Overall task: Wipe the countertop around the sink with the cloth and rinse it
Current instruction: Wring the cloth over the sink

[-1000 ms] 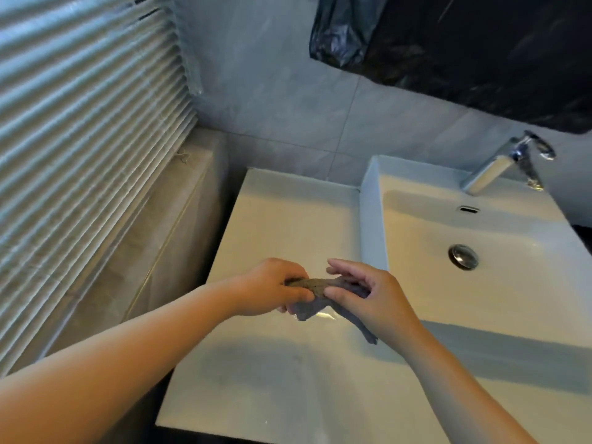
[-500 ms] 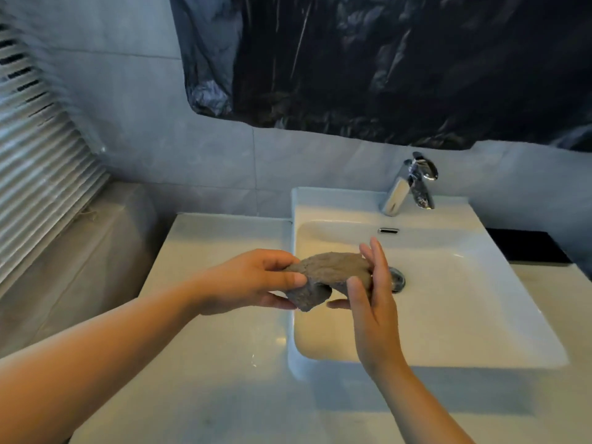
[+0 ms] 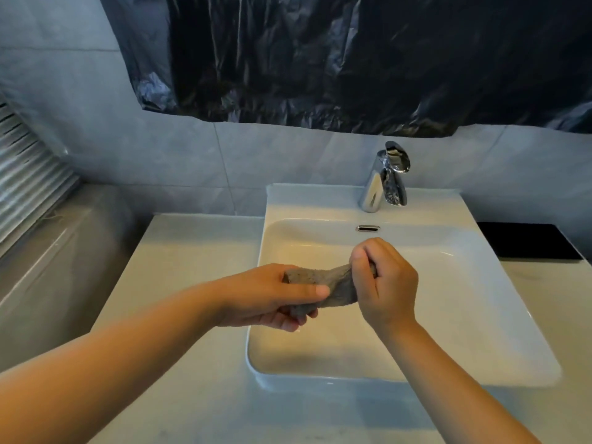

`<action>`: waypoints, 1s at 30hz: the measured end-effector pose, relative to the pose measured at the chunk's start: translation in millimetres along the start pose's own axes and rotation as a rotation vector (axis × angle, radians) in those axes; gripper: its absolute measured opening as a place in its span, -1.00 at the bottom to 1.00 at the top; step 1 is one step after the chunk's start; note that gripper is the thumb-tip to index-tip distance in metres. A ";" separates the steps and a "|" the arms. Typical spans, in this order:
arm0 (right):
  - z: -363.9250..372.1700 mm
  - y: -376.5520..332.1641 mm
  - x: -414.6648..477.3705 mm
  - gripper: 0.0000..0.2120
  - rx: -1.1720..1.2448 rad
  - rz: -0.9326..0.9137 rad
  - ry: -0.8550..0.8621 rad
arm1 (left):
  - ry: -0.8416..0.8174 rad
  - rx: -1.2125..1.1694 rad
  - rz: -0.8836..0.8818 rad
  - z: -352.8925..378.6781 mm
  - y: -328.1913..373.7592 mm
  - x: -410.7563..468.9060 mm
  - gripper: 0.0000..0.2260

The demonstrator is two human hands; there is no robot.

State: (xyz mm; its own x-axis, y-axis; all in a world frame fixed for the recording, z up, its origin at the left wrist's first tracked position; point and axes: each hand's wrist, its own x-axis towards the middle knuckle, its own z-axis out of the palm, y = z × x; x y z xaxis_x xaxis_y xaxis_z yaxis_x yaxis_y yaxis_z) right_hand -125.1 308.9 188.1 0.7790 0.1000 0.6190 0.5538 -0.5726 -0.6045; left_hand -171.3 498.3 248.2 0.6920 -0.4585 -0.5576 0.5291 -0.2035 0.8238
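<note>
A grey cloth (image 3: pixel 341 285) is stretched between both hands over the left part of the white sink basin (image 3: pixel 448 315). My left hand (image 3: pixel 272 296) grips its left end, thumb on top. My right hand (image 3: pixel 384 283) is curled in a fist round its right end. The chrome faucet (image 3: pixel 384 177) stands at the back of the basin, and no water runs from it. The white countertop (image 3: pixel 179 283) extends left of the sink and along the front edge. The drain is hidden behind my right hand.
Black plastic sheeting (image 3: pixel 352 59) covers the wall above the sink. A dark flat object (image 3: pixel 525 240) lies right of the basin. Window blinds (image 3: pixel 28 174) and a plastic-covered ledge (image 3: pixel 57 251) are on the left.
The cloth moved from above the left countertop to over the basin. My right hand went from flat fingers against the cloth to a fist round its end, and the cloth is now pulled out lengthwise.
</note>
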 end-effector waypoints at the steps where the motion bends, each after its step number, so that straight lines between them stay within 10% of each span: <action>1: 0.1 3.3 1.5 -0.63 -0.010 -0.012 -0.004 | 0.019 0.070 0.021 2.7 1.0 3.4 -0.80; 11: 12.2 28.6 2.0 -0.58 0.446 0.420 -0.347 | 0.290 0.827 0.178 3.0 18.5 23.8 -0.88; 20: 27.5 31.5 6.1 -0.69 0.385 0.998 -0.856 | 0.273 1.425 0.527 -21.3 -10.1 54.0 -0.85; 23: 27.9 30.9 12.6 -0.69 0.418 1.039 -0.825 | 0.331 1.366 0.513 -22.3 -12.5 58.5 -0.82; 26: 24.1 33.9 14.7 -0.66 0.246 0.672 -0.588 | 0.352 1.107 0.278 -16.2 -5.8 53.3 -0.80; 30: 14.6 38.4 11.5 -0.62 0.321 0.381 -0.410 | 0.117 0.353 -0.022 -10.0 2.9 46.7 -0.57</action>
State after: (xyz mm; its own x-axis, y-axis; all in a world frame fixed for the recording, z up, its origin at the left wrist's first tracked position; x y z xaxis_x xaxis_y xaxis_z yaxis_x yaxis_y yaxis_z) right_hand -90.5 299.9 164.7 0.9524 0.2770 0.1276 0.2270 -0.3642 -0.9032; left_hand -132.5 484.9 223.6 0.7449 -0.3527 -0.5663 0.3561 -0.5076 0.7846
